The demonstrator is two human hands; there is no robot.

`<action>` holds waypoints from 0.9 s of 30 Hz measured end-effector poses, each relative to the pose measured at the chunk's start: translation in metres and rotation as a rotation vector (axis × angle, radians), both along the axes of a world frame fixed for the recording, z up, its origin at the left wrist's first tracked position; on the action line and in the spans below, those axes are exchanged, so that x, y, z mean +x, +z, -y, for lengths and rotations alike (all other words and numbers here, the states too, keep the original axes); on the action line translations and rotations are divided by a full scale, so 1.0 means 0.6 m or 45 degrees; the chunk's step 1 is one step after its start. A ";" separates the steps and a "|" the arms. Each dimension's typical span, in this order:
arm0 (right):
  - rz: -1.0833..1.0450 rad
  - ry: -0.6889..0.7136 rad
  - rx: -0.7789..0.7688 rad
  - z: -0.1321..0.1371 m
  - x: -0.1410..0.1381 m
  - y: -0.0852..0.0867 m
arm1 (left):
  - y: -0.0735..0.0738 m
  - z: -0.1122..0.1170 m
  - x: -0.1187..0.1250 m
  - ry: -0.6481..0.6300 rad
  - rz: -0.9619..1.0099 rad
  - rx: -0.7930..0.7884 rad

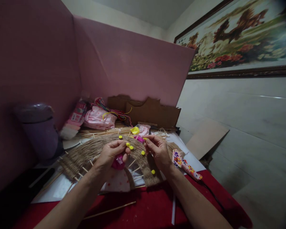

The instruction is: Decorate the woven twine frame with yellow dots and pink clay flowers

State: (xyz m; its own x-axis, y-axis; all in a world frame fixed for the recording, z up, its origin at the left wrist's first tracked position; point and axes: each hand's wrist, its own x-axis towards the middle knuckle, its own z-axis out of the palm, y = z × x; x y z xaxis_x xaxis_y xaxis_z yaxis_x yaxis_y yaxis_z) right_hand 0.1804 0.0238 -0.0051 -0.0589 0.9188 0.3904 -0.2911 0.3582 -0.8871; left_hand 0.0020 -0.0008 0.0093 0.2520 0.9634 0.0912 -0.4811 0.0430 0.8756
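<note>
An arch woven from brown twine over thin sticks (85,149) lies before me, with several small yellow discs (143,153) on it. My left hand (113,154) is over the middle of the arch, thumb and fingers closed together. Two yellow pieces (131,148) show at its fingertips; whether they are gripped or lie behind is unclear. Under that hand is a shiny magenta lump (118,163), perhaps tucked in the lower fingers. To the right, my right hand (157,152) pinches a small yellow piece (145,138) beside a magenta packet (139,139).
A flower-patterned glue gun (186,165) with a black cord lies at right. A clear stick (173,210) and a thin wooden stick (111,210) rest on the red cloth (143,219). Behind are cardboard (152,113), a pink spotted bundle (100,118) and a purple tumbler (39,130).
</note>
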 end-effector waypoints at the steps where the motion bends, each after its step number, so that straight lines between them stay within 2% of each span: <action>1: 0.005 -0.005 0.010 0.000 0.000 0.000 | 0.001 0.000 -0.001 -0.015 -0.008 0.004; 8: 0.042 -0.087 0.048 -0.003 -0.001 -0.003 | 0.007 0.001 -0.002 -0.078 -0.069 -0.019; 13: 0.033 -0.129 0.071 -0.008 0.002 -0.007 | 0.010 0.003 -0.001 -0.023 -0.010 -0.032; 27: 0.018 -0.177 0.105 -0.012 0.005 -0.011 | -0.005 -0.003 0.005 -0.021 -0.008 0.027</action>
State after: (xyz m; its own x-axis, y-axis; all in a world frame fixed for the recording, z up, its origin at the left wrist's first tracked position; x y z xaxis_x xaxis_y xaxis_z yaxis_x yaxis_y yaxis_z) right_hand 0.1835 0.0313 -0.0120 0.0607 0.8834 0.4646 -0.2209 0.4658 -0.8569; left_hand 0.0050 0.0008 0.0064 0.2686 0.9570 0.1097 -0.4750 0.0325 0.8794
